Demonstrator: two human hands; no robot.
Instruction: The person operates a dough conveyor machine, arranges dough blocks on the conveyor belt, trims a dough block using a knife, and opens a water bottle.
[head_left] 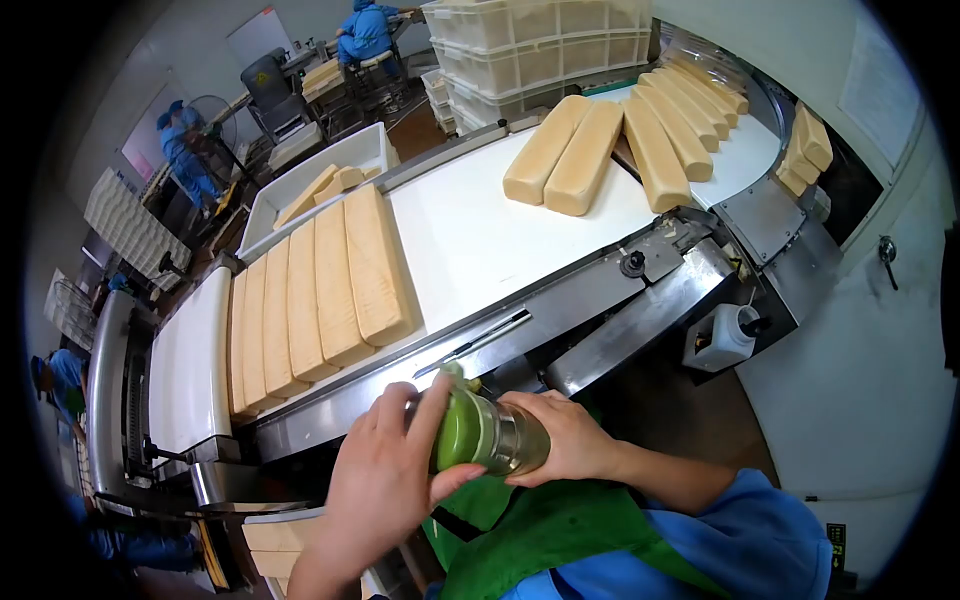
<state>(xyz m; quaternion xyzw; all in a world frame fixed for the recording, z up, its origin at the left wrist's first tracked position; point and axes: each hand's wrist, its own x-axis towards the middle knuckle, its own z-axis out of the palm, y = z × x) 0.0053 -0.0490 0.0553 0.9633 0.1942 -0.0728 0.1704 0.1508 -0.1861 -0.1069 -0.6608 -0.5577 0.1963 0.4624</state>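
Close to my body I hold a clear water bottle with a green lid [460,432], tilted on its side in front of the conveyor. My left hand [385,475] is wrapped round the lid, thumb below and fingers above. The bottle's clear body [525,438] lies in the grip of my right hand [572,440]. Beyond my hands, a dark pen-like stick [475,343] rests on the conveyor's metal edge. A row of long pale loaf-shaped blocks [335,280] stands side by side on the white belt [470,250].
More pale blocks [570,150] come round the curved belt at the right. A white bin [375,150] with several blocks sits behind the conveyor, near stacked crates [545,50]. A white plastic jug [725,335] hangs below right. Co-workers in blue [368,30] are farther off.
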